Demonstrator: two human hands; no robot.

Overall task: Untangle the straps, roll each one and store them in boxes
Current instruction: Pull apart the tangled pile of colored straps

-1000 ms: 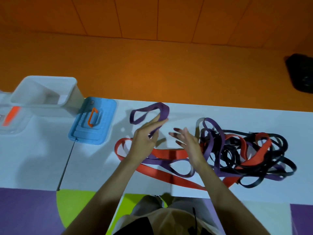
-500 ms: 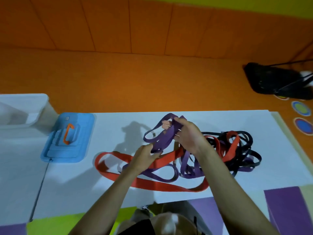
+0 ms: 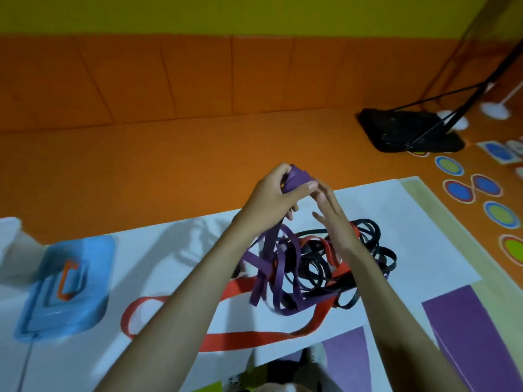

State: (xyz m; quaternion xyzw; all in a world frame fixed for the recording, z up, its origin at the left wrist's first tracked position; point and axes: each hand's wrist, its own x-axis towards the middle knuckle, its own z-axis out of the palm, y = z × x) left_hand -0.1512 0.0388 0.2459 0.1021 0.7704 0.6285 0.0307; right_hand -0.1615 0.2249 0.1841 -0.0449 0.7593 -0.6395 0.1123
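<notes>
My left hand is raised above the white table and grips a bunched end of the purple strap. The rest of that strap hangs down into the tangle of purple, red and black straps below. My right hand sits just right of the left, fingers spread, fingertips touching the bunched purple end. A long red strap loops out of the tangle toward the table's front left.
A blue box lid with an orange handle lies at the left, beside a clear box at the frame edge. A black stand base rests on the orange floor at the back right.
Both hands have risen with the purple strap, lifting it off the table and gathering it into a bunch. The view has swung to the right.
</notes>
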